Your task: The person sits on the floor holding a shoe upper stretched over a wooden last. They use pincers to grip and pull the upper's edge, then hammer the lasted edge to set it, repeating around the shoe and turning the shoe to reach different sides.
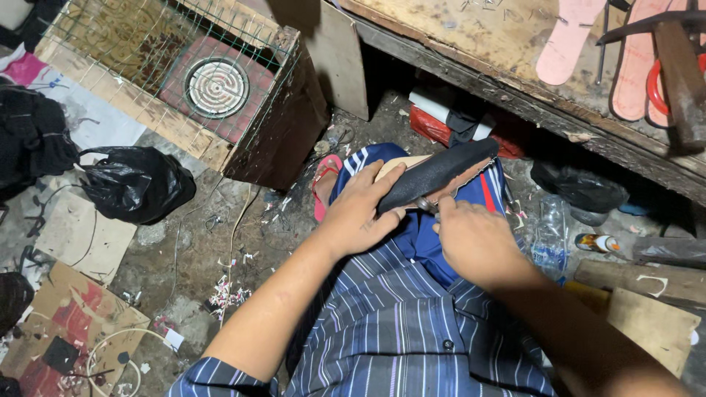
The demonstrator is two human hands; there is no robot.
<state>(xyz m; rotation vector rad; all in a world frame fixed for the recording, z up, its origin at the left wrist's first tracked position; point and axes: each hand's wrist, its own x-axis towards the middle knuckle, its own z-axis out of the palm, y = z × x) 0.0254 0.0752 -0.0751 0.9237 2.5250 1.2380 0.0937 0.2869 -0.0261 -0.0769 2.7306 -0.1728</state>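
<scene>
A long dark shoe sole lies across my lap over a pale board. My left hand grips the near end of the sole, thumb on top. My right hand is closed around a small metal tool whose tip touches the underside edge of the sole. I sit in blue trousers and a striped shirt, with a red sandal on my foot below.
A wooden box with wire mesh and a coil heater stands at upper left. A black plastic bag lies on the floor. A workbench at upper right carries pink soles and a hammer. A plastic bottle lies at right.
</scene>
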